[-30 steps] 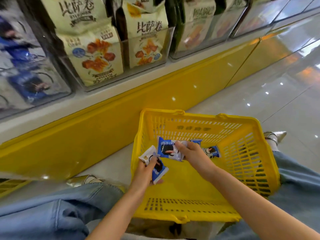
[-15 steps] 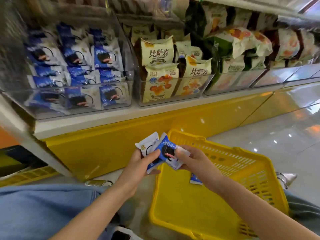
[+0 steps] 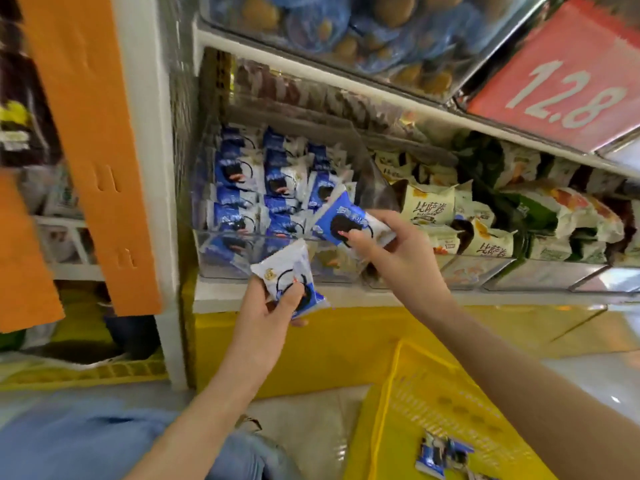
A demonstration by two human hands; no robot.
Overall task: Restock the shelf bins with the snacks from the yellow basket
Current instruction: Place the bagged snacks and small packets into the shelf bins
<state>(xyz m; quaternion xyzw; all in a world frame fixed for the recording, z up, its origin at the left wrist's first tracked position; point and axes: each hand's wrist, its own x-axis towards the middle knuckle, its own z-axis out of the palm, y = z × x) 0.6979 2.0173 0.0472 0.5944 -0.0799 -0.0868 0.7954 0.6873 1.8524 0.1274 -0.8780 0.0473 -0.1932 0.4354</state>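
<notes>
The blue-and-white cookie packet (image 3: 349, 221) is hanging right at the front lip of the clear bin (image 3: 221, 252) that's stocking the same snack. The right hand (image 3: 401, 261) is carrying it, fingers (image 3: 358, 241) pinching its lower edge. The left hand (image 3: 266, 317) is gripping a second packet (image 3: 289, 273) just below the bin front, thumb pressing on its face. A second ago both hands were down in the yellow basket (image 3: 419, 386) grabbing these, so now they're coming up for the drop-in, I reckon. Counting: two packets in hand, one each. The leftover packets (image 3: 441, 457) are lying in the basket, looks like two or three, too blurry to say.
</notes>
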